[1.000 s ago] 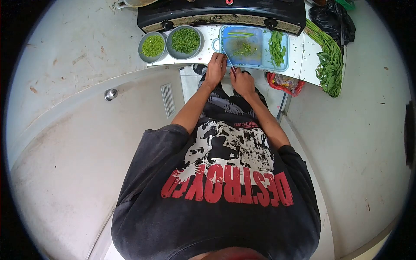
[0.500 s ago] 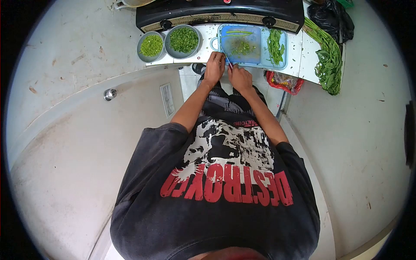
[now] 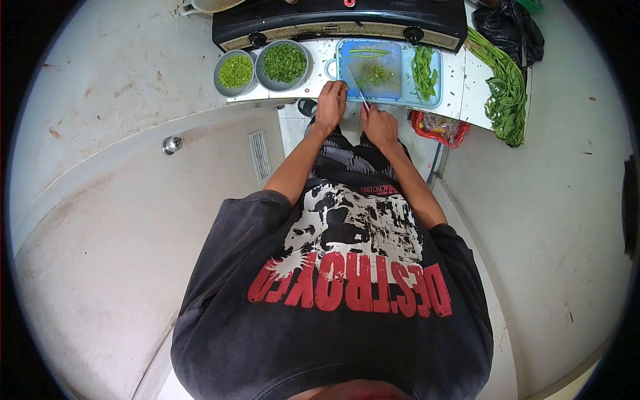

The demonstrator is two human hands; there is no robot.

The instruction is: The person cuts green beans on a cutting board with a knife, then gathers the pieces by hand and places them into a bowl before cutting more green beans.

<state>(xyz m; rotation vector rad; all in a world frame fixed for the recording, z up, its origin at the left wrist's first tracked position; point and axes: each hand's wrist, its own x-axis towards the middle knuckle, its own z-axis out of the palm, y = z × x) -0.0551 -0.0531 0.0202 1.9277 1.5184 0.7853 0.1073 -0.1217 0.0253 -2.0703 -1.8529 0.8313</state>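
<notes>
My right hand (image 3: 379, 125) grips a knife (image 3: 360, 93), its blade angled up and left over the blue cutting board (image 3: 340, 57). My left hand (image 3: 331, 105) is at the board's front left corner with its fingers curled together; what they hold, if anything, is too small to make out. Chopped green pieces (image 3: 375, 75) lie in the middle of the board. Behind them rest a few long green stems (image 3: 369, 52). Picked green leaves (image 3: 423, 72) are piled in the board's lighter right-hand section.
Two grey bowls hold chopped greens: light green pieces (image 3: 235, 71) and darker ones (image 3: 284, 63). A stove (image 3: 333, 27) stands behind the board. A bunch of leafy stems (image 3: 503, 93) and a black plastic bag (image 3: 510, 30) lie right. A red basket (image 3: 440, 128) sits below the counter.
My right hand has moved right with the knife, drawing the blade away from my left hand. My left hand stays almost in place. The view has shifted slightly.
</notes>
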